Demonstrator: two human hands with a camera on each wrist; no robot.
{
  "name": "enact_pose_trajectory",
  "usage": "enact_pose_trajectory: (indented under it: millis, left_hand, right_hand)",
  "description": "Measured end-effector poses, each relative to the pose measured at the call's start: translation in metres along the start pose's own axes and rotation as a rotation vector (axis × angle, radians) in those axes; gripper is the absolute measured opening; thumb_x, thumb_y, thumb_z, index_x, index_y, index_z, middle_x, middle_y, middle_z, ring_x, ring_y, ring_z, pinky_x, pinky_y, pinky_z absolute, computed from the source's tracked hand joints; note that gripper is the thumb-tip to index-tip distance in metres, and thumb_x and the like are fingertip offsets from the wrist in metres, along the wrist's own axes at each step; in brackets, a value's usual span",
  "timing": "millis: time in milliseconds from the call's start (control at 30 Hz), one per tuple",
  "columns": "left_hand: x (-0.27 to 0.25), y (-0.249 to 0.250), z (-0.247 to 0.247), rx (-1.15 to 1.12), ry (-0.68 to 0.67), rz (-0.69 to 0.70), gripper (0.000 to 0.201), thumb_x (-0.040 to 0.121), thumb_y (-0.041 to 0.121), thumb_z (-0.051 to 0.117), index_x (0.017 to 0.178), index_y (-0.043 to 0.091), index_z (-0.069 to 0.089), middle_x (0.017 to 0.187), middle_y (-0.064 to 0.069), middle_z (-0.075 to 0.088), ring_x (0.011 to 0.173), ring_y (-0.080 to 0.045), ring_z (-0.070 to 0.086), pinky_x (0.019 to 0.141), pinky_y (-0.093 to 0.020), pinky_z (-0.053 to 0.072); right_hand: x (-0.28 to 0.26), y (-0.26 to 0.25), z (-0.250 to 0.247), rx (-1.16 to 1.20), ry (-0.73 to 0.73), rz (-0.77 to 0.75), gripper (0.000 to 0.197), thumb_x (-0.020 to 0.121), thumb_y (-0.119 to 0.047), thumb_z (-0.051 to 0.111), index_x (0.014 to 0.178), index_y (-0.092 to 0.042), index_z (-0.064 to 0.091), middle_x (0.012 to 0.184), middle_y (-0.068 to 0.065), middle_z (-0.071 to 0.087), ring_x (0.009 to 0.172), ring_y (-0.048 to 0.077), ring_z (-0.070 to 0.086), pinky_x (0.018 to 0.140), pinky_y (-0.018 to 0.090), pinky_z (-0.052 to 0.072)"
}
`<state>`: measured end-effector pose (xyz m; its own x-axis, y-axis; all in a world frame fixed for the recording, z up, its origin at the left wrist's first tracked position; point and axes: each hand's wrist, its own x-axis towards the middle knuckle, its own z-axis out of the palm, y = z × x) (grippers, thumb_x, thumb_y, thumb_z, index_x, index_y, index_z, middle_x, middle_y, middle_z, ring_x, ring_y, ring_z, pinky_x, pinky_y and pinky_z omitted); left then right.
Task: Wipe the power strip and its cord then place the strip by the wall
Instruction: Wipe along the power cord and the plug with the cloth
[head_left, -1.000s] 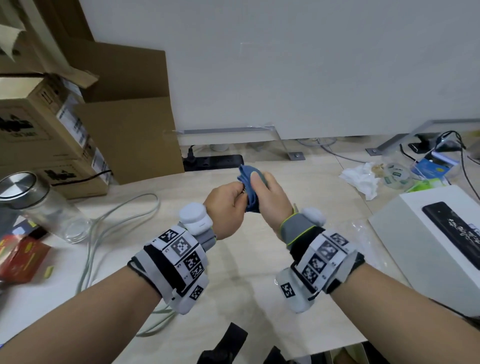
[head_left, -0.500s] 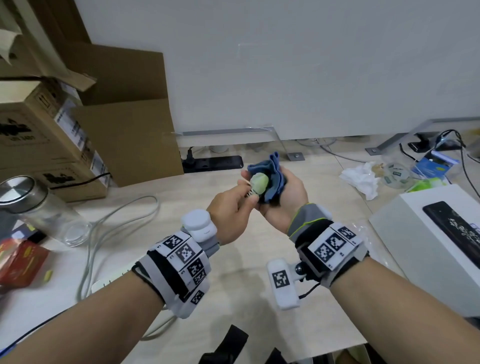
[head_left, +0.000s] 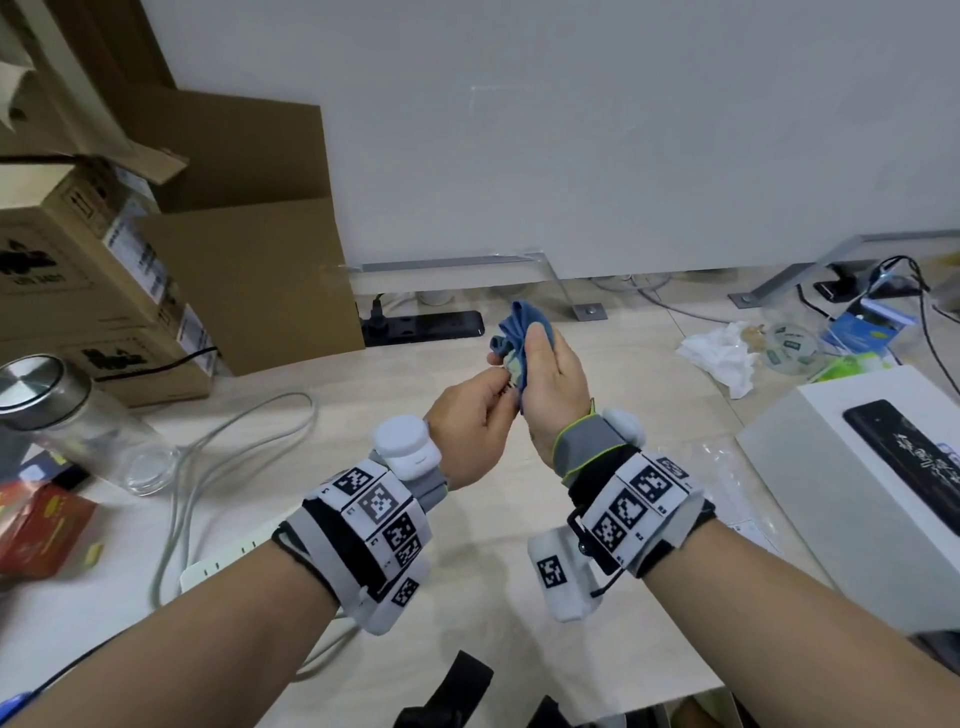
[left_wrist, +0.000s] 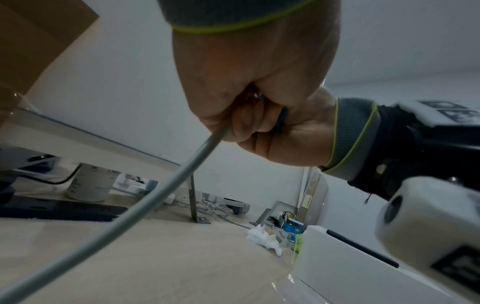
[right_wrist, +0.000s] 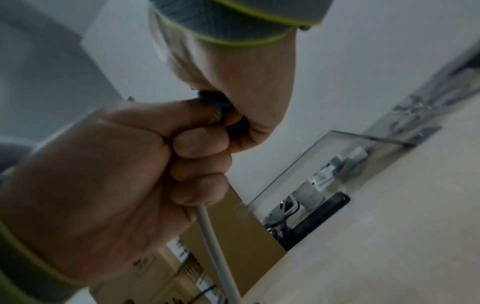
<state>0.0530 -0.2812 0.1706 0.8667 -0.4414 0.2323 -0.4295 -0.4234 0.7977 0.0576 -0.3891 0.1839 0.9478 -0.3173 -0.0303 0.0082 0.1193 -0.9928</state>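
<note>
The pale grey round power cord (left_wrist: 145, 197) runs up off the desk into the left hand (head_left: 470, 431), whose fingers curl round it near the plug end. The right hand (head_left: 550, 387) clutches a crumpled blue cloth (head_left: 511, 327) round that end. The white power strip (head_left: 228, 558) lies on the light wooden desk (head_left: 467, 613) beneath the left forearm. Box labels are too blurred to read.

Your head view is bright and evenly lit, with soft shadows and wide-angle bending at the edges. Both wrist views are dim, grainy and motion-blurred beyond each hand.
</note>
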Motion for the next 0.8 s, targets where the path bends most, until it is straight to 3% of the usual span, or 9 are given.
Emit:
enact_pose_trajectory:
  millis: [67, 133, 200, 233, 333, 433, 533, 667, 800]
  left_hand:
    - [0.000, 0.002, -0.003, 0.042, 0.019, 0.027, 0.023, 0.088, 0.028, 0.040, 0.072, 0.013, 0.047, 0.055, 0.001, 0.046, 0.051, -0.017, 0.040, 0.054, -0.034, 0.034]
    - [0.000, 0.002, -0.007, 0.092, 0.071, 0.045, 0.024, 0.089, 0.028, 0.046, 0.076, 0.010, 0.055, 0.051, 0.007, 0.042, 0.049, -0.014, 0.040, 0.052, -0.032, 0.032]
    - [0.000, 0.001, -0.011, 0.147, 0.135, 0.057, 0.021, 0.090, 0.025, 0.052, 0.079, 0.008, 0.060, 0.048, 0.007, 0.039, 0.047, -0.015, 0.037, 0.050, -0.029, 0.029]
    - [0.000, 0.001, -0.012, 0.172, 0.158, 0.062, 0.019, 0.089, 0.023, 0.054, 0.079, 0.008, 0.061, 0.048, 0.007, 0.040, 0.047, -0.019, 0.036, 0.050, -0.029, 0.028]
    - [0.000, 0.003, -0.011, 0.256, 0.175, 0.070, 0.017, 0.085, 0.016, 0.051, 0.079, 0.006, 0.063, 0.052, -0.006, 0.056, 0.047, -0.028, 0.041, 0.049, -0.028, 0.030]
    - [-0.001, 0.008, -0.009, 0.353, 0.168, 0.074, 0.017, 0.078, 0.011, 0.046, 0.070, 0.005, 0.061, 0.054, -0.013, 0.061, 0.045, -0.027, 0.037, 0.049, -0.028, 0.027]
    - [-0.002, 0.012, -0.008, 0.418, 0.159, 0.067, 0.016, 0.077, 0.008, 0.047, 0.063, 0.005, 0.055, 0.050, -0.015, 0.058, 0.045, -0.027, 0.029, 0.050, -0.029, 0.024]
    - [-0.005, 0.006, -0.007, 0.489, 0.048, 0.025, 0.018, 0.087, 0.011, 0.047, 0.071, 0.007, 0.055, 0.060, -0.016, 0.060, 0.051, -0.031, 0.035, 0.054, -0.033, 0.026]
    - [-0.007, 0.003, -0.003, 0.515, 0.006, 0.018, 0.022, 0.092, 0.020, 0.043, 0.081, 0.008, 0.058, 0.066, -0.015, 0.062, 0.055, -0.032, 0.040, 0.055, -0.035, 0.033]
  right_hand:
    - [0.002, -0.009, -0.002, 0.200, -0.033, 0.216, 0.035, 0.104, -0.034, 0.031, 0.102, -0.016, 0.062, 0.087, 0.009, 0.069, 0.076, 0.021, 0.066, 0.068, 0.032, 0.052]
    - [0.007, -0.018, -0.008, 0.460, -0.089, 0.389, 0.052, 0.101, -0.048, 0.028, 0.111, -0.009, 0.060, 0.096, 0.014, 0.069, 0.086, 0.030, 0.065, 0.078, 0.038, 0.052]
    - [0.010, -0.023, -0.012, 0.622, -0.098, 0.453, 0.062, 0.098, -0.057, 0.027, 0.115, -0.007, 0.060, 0.098, 0.016, 0.070, 0.095, 0.032, 0.062, 0.090, 0.040, 0.047]
    - [0.009, -0.025, -0.012, 0.622, -0.109, 0.458, 0.061, 0.097, -0.057, 0.028, 0.116, -0.008, 0.060, 0.095, 0.016, 0.071, 0.093, 0.030, 0.060, 0.087, 0.037, 0.048]
    - [0.004, -0.018, -0.006, 0.249, -0.108, 0.303, 0.041, 0.101, -0.042, 0.036, 0.122, -0.015, 0.057, 0.092, 0.010, 0.065, 0.082, 0.026, 0.059, 0.070, 0.035, 0.050]
    - [-0.004, -0.007, -0.003, -0.388, -0.067, 0.067, 0.045, 0.091, -0.052, 0.032, 0.082, -0.019, 0.060, 0.085, 0.011, 0.065, 0.083, 0.033, 0.062, 0.079, 0.049, 0.055]
    - [-0.005, -0.007, -0.007, -0.818, -0.012, -0.044, 0.054, 0.098, -0.050, 0.022, 0.073, -0.015, 0.055, 0.078, 0.010, 0.065, 0.075, 0.033, 0.059, 0.073, 0.039, 0.051]
    - [0.000, -0.008, -0.012, -1.130, -0.079, -0.067, 0.051, 0.102, -0.037, 0.020, 0.067, -0.012, 0.046, 0.074, 0.010, 0.056, 0.075, 0.032, 0.053, 0.065, 0.032, 0.036]
    - [0.007, -0.005, -0.016, -1.153, -0.035, 0.006, 0.052, 0.098, -0.032, 0.025, 0.055, -0.012, 0.044, 0.064, 0.011, 0.055, 0.067, 0.033, 0.053, 0.059, 0.032, 0.035]
